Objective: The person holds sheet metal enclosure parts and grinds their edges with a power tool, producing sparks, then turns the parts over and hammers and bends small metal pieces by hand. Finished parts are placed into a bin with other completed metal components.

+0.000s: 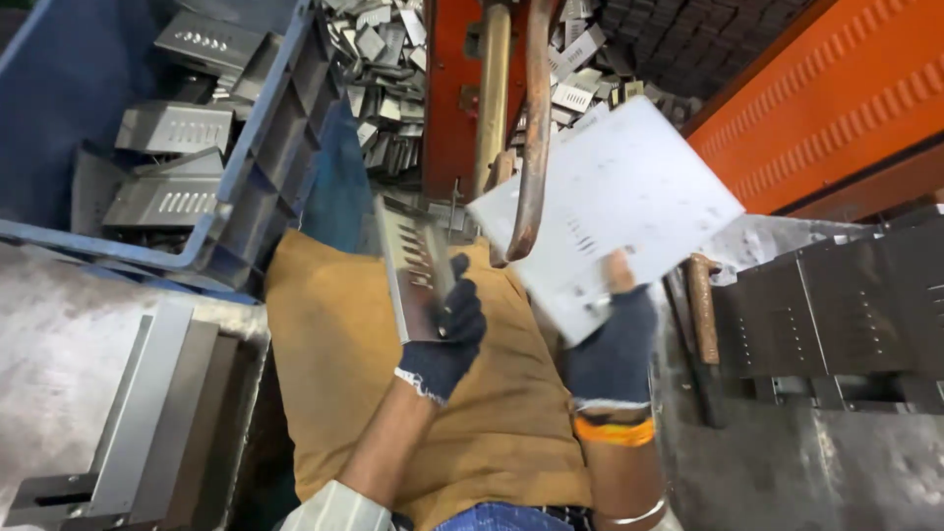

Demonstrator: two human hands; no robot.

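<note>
Where slots pierce it, pale sheet-metal panel [629, 197]

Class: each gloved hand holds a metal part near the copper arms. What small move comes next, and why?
Probably bringing the bracket in the left hand against the flat plate in the right hand, since the two parts are apart and the copper arms sit between them.

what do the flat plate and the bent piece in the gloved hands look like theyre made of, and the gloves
Flat plate in the right hand: likely sheet metal, pale matte grey, thin, punched with slots. Bent piece in the left hand: likely bare steel, dull sheen, slotted. Gloves: dark knitted fabric, ribbed cuffs.
</note>
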